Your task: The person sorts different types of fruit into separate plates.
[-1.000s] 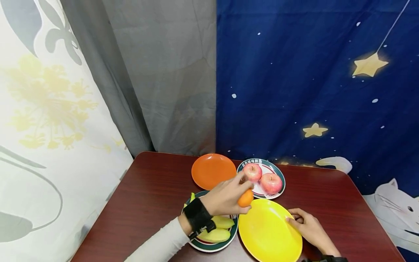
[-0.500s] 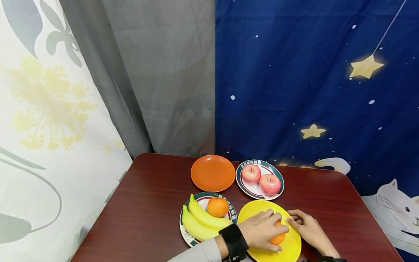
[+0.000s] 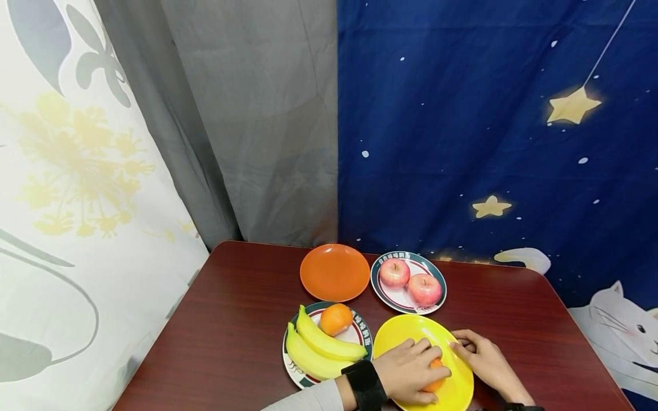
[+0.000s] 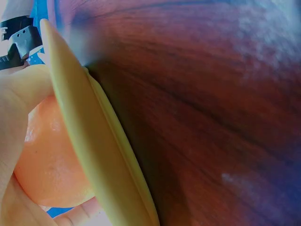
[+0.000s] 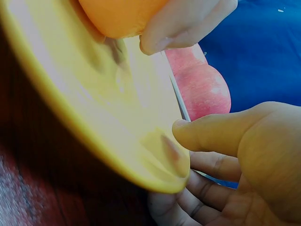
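My left hand point(image 3: 411, 368) grips an orange point(image 3: 436, 375) from above, low over the yellow plate point(image 3: 411, 326). Its fingers cover much of the fruit in the head view. In the left wrist view the orange point(image 4: 54, 155) sits inside the curled fingers, right at the plate point(image 4: 94, 132). At the plate's right side, my right hand point(image 3: 485, 359) pinches the rim, thumb point(image 5: 202, 134) on top and fingers beneath, as the right wrist view shows. Left of the yellow plate, a patterned plate point(image 3: 366, 338) bears two bananas point(image 3: 316, 349) and another orange point(image 3: 336, 319).
Behind stand an orange plate point(image 3: 335, 273) and a second patterned plate point(image 3: 437, 273) with two apples point(image 3: 424, 289). All rest on a dark red wooden table point(image 3: 241, 319). Grey and blue curtains point(image 3: 442, 142) hang beyond its far edge.
Gripping the orange, my left hand has moved right and down from above the patterned plate to the yellow plate. The other orange has shifted slightly on its plate. My right hand stays at the rim.
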The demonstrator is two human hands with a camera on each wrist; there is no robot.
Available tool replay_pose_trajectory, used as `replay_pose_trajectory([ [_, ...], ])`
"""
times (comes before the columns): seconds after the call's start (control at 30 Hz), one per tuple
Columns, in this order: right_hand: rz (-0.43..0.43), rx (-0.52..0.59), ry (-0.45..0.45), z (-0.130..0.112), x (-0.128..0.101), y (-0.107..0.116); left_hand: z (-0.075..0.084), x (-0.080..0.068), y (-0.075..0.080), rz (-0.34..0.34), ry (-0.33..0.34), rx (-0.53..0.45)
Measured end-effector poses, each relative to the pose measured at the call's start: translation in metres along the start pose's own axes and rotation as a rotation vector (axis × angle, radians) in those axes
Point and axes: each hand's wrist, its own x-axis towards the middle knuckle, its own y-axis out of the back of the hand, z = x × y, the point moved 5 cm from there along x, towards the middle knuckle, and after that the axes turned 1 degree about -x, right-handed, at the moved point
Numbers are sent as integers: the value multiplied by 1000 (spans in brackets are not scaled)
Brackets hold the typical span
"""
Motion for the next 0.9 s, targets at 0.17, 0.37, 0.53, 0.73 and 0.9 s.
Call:
replay_pose_trajectory([
  [0.17,-6,3,6,0,1,-1,-4,-3,7,-20,9,-37],
  [0.37,-16,-5,14,-2,1,0,-34,-16,53,82,49,-5],
  [0.53,-16,-18,-2,-1,2,0,-83,-42,99,216,141,30],
  [0.73,-15,-24,-12,0,3,-1,-135,-80,102,246,260,-18],
  [0.9,-9,-27,-15,0,3,0,-155,-103,69,168,326,-34],
])
